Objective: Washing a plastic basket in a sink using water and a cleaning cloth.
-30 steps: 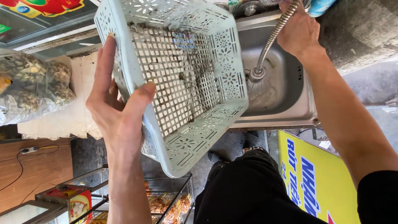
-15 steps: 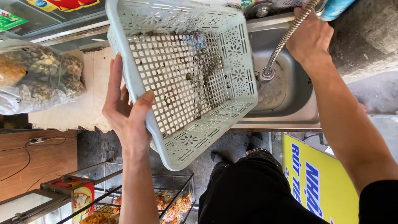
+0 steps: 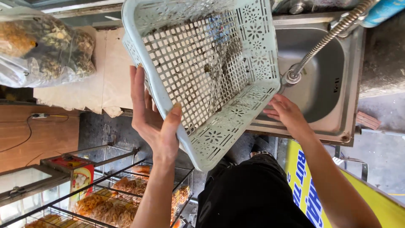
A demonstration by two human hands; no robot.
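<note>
A metal sink (image 3: 337, 84) sat beside a pale bench (image 3: 84, 93). A big light-green basket (image 3: 202, 76) with dirty holes was tilted over the sink's edge. The left hand (image 3: 154, 122) held its long side, fingers straight and thumb hooked over the rim. The right hand (image 3: 287, 114) touched the basket's lower corner, fingers curled loosely. A bendy hose (image 3: 325, 42) hung into the sink.
</note>
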